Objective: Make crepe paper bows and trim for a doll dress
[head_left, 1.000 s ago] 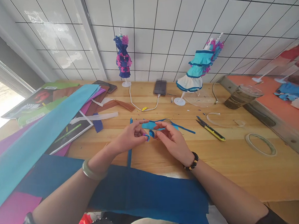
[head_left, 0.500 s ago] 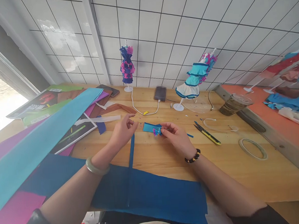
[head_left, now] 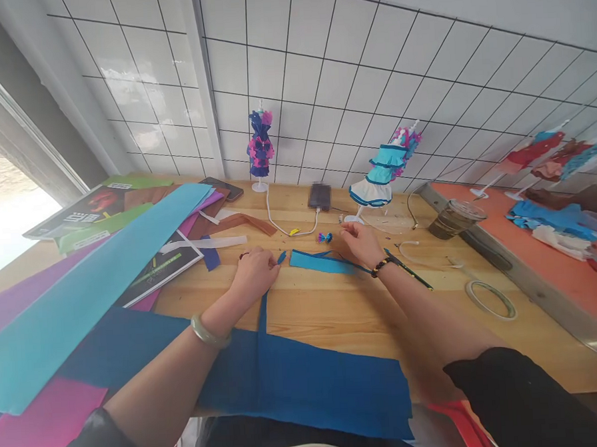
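My left hand (head_left: pixel 255 274) is closed over the upper end of a narrow dark blue strip (head_left: pixel 263 312); its tip pokes out past the fingers. My right hand (head_left: pixel 364 245) has its fingers drawn together beside the round base (head_left: pixel 353 218) of a doll stand, and I cannot see what they hold, if anything. A small pink and blue pleated bow (head_left: pixel 324 237) lies on the wooden table between the hands. Below it is a flat light blue piece (head_left: pixel 315 262) with a dark blue edge. A wide dark blue sheet (head_left: pixel 327 382) spreads along the table's front.
Coloured sheets (head_left: pixel 130 265) and books are piled at left. Two dressed doll stands, one in navy and pink (head_left: pixel 260 149), stand by the tiled wall. Yellow-handled snips (head_left: pixel 415 277), a tape roll (head_left: pixel 491 300) and a lidded cup (head_left: pixel 456 218) are at right.
The bow has left my right hand and now lies on the table. My right hand has moved up and right to the stand base. My left hand has closed on the blue strip.
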Demonstrator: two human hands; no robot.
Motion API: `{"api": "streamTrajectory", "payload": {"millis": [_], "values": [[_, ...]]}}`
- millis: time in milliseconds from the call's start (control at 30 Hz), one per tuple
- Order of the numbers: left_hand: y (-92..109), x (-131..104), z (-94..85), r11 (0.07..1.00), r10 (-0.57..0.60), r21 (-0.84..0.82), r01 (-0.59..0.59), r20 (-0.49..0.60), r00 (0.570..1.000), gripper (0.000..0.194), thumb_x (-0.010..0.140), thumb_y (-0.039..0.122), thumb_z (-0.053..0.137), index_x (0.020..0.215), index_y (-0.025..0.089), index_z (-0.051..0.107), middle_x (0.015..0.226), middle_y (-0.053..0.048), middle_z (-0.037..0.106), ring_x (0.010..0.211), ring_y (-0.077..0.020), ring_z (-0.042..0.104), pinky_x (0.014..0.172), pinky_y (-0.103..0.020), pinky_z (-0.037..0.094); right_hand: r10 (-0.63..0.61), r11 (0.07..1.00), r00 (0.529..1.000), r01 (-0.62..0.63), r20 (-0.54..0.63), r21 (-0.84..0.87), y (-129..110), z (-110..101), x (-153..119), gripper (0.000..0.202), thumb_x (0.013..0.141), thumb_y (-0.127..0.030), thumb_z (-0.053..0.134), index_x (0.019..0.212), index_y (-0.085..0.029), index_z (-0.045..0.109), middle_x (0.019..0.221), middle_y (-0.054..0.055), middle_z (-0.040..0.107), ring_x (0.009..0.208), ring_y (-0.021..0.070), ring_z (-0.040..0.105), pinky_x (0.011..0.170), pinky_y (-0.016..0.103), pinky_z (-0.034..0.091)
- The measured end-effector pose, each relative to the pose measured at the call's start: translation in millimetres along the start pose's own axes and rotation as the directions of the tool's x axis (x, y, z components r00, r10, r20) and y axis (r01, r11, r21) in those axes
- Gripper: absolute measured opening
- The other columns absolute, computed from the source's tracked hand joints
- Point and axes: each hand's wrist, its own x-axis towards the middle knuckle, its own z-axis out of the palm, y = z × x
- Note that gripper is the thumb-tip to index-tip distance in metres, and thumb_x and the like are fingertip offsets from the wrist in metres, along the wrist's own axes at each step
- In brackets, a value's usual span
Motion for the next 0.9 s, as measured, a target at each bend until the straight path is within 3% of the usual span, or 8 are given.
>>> {"api": "streamTrajectory", "payload": {"millis": [133,233,333,467,567,800,900], "values": [[5.5,0.2,-4.3,0.948,-0.047,-0.312,0.063,0.058,0.997,0.017,0.073,0.033,0.053,0.07,0.018,0.06,0.073,-0.005,0.063,0.074,-0.0204,0.057,0.069,-0.032,0.042,0.024,0.991,0.999,-0.03,-0.049,-0.129,21.3,-45.4,-8.1,0.035,0.078,-0.031,0.045,0.103,-0.011,0.059,0.096,0.012,0.066,0.084,0.0195,0.061,0.075,0.034,0.046],[14.4,-0.5,-9.7,0.828,-0.077,-0.538,0.158,0.171,0.982,0.02,0.069,0.035,0.059,0.077,0.017,0.06,0.073,-0.003,0.064,0.071,-0.0176,0.059,0.067,-0.03,0.044,0.055,0.96,0.998,-0.063,-0.036,-0.273,45.2,-79.9,-30.1,0.031,0.076,-0.031,0.049,0.095,-0.012,0.063,0.093,0.014,0.067,0.083,0.0232,0.061,0.073,0.036,0.045],[22.0,-1.4,-13.2,0.701,-0.082,-0.678,0.222,0.233,0.969,0.031,0.064,0.031,0.066,0.091,0.016,0.06,0.075,-0.001,0.064,0.075,-0.0165,0.059,0.072,-0.03,0.044,0.096,0.901,0.995,-0.09,-0.009,-0.424,66.0,-98.7,-57.9,0.027,0.075,-0.033,0.052,0.09,-0.015,0.065,0.088,0.014,0.068,0.081,0.027,0.062,0.067,0.036,0.044],[25.2,-2.7,-14.0,0.569,-0.02,-0.771,0.284,0.333,0.943,0.04,0.062,0.029,0.07,0.098,0.015,0.06,0.081,-0.002,0.063,0.079,-0.0149,0.058,0.077,-0.029,0.043,0.075,0.699,0.988,0.045,0.136,-0.713,75.4,-100.5,-80.4,0.026,0.083,-0.032,0.043,0.094,-0.019,0.063,0.09,0.012,0.068,0.083,0.0256,0.061,0.065,0.033,0.043],[24.5,-3.7,-14.0,0.522,0.004,-0.787,0.329,0.388,0.922,0.04,0.062,0.033,0.07,0.096,0.014,0.062,0.079,-0.002,0.061,0.073,-0.0136,0.057,0.073,-0.028,0.043,0.063,0.645,0.983,0.093,0.174,-0.759,70.9,-97.6,-81.8,0.026,0.085,-0.027,0.039,0.093,-0.017,0.062,0.087,0.013,0.067,0.084,0.0245,0.06,0.066,0.032,0.041],[24.7,-5.7,-14.1,0.471,0.025,-0.818,0.33,0.387,0.922,0.031,0.071,0.042,0.062,0.083,0.014,0.061,0.062,0.001,0.055,0.059,-0.0095,0.051,0.061,-0.024,0.039,0.147,0.707,0.988,-0.066,0.056,-0.705,65.0,-103.8,-71.4,0.026,0.084,-0.018,0.035,0.085,-0.013,0.06,0.08,0.014,0.065,0.075,0.0234,0.06,0.057,0.029,0.037],[26.6,-7.4,-13.8,0.431,0.056,-0.832,0.35,0.412,0.909,0.025,0.073,0.038,0.062,0.078,0.014,0.057,0.062,0.001,0.055,0.058,-0.009,0.052,0.06,-0.023,0.04,0.168,0.829,0.986,-0.14,0.004,-0.542,47.6,-100.3,-72.4,0.031,0.087,-0.023,0.03,0.098,-0.013,0.057,0.069,0.008,0.062,0.066,0.0188,0.057,0.055,0.027,0.038]]}}
